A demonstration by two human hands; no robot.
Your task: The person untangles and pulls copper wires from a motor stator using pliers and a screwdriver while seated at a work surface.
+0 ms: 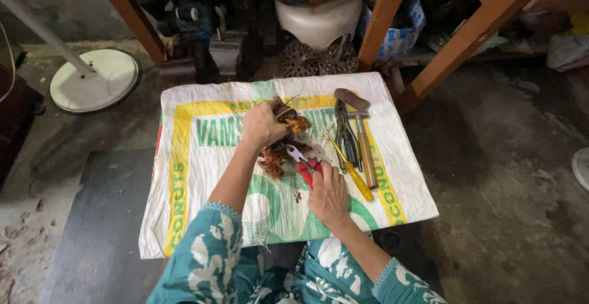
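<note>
While left hand [262, 123] clamps coppery wire bundle [277, 150] at centre of printed sack [202, 175], right hand [328, 195] closed on red-handled pliers [305, 166], jaws at bundle. Hammer [362, 135], yellow screwdriver [351, 168] right of bundle. Advice: steady bundle, bite small.

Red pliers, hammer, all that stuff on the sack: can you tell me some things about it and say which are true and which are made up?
1. The right hand holds the red-handled pliers. True.
2. The left hand is resting flat on the floor. False: it grips a rusty brown tangle of wire above the sack.
3. A hammer lies on the sack, to the right of the hands. True.
4. The screwdriver has a blue handle. False: its handle is yellow.
5. The tools lie on a bare wooden table. False: they lie on a white woven sack with green and yellow print.
</note>
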